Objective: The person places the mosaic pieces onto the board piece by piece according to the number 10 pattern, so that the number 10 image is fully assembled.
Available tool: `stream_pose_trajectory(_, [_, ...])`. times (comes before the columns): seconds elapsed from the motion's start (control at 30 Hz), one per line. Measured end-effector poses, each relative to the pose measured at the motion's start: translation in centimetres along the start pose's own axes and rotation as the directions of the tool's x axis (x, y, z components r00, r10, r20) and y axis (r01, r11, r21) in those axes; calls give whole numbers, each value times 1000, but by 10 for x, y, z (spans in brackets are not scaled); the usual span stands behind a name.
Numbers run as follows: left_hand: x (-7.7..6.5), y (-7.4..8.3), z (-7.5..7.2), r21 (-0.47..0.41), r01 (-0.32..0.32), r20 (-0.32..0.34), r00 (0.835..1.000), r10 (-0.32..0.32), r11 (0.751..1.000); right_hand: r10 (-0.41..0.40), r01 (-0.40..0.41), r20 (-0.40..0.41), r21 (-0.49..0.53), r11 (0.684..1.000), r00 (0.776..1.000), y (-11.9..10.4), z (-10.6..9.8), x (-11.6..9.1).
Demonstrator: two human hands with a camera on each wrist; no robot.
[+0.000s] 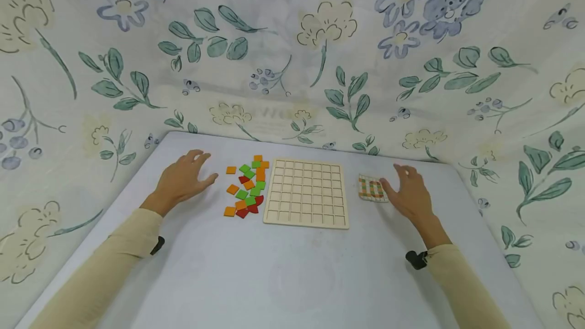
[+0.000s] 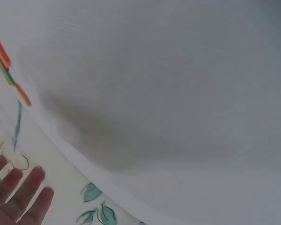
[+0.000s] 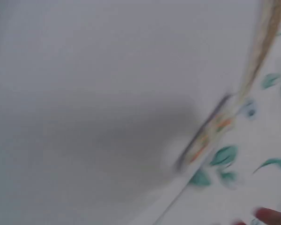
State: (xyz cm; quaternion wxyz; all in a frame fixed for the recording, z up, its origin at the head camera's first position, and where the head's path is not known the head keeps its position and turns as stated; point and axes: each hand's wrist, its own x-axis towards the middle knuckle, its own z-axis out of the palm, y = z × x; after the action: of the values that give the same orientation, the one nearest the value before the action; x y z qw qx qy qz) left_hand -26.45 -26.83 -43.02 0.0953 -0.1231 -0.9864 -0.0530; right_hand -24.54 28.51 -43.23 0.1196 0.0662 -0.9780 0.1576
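My left hand [image 1: 180,183] hovers over the left part of the table, fingers spread, holding nothing. Just right of it lies a loose group of small flat tiles: orange squares [image 1: 231,170], green squares [image 1: 241,195] and red pieces [image 1: 259,200], some with a curved edge. My right hand [image 1: 413,196] holds nothing, its thumb tip overlapping the right edge of a small patterned card [image 1: 371,190] in the head view. The card, printed with a coloured grid, also appears blurred in the right wrist view. Between the tiles and card lies a square wooden grid board [image 1: 307,193].
The pieces lie on a white table [image 1: 292,278] with rounded far corners. Behind it and along its sides hangs a floral-patterned cloth [image 1: 283,55]. Dark bands [image 1: 417,260] show at both wrists, by the beige sleeves [image 1: 461,283].
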Motion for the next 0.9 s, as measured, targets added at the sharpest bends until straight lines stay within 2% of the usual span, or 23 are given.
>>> stream_pose_trajectory(0.07, [1,7,1,-38,-6,24,1000,7,999,23,-37,67,200,979,997,-12,2,-1])
stream_pose_trajectory(0.17, [4,20,1,-92,-17,74,997,24,996,57,-144,225,392,908,973,-31,10,-1])
stream_pose_trajectory(0.23, [7,28,4,-128,-25,101,994,38,991,77,-217,317,434,874,945,-43,17,-1])
stream_pose_trajectory(0.33, [12,38,8,-171,-31,130,990,53,985,102,-283,400,427,859,911,-57,29,-1])
stream_pose_trajectory(0.4, [15,42,12,-185,-33,137,989,59,982,115,-306,431,405,862,895,-63,36,0])
stream_pose_trajectory(0.5, [20,45,18,-188,-37,136,989,63,982,121,-309,447,375,874,886,-70,44,1])
stream_pose_trajectory(0.7, [33,43,22,-171,-11,135,990,35,985,140,-262,407,261,929,903,-75,51,4])
stream_pose_trajectory(0.9, [46,36,24,-196,36,210,978,6,980,113,-211,387,221,952,915,-82,52,7])
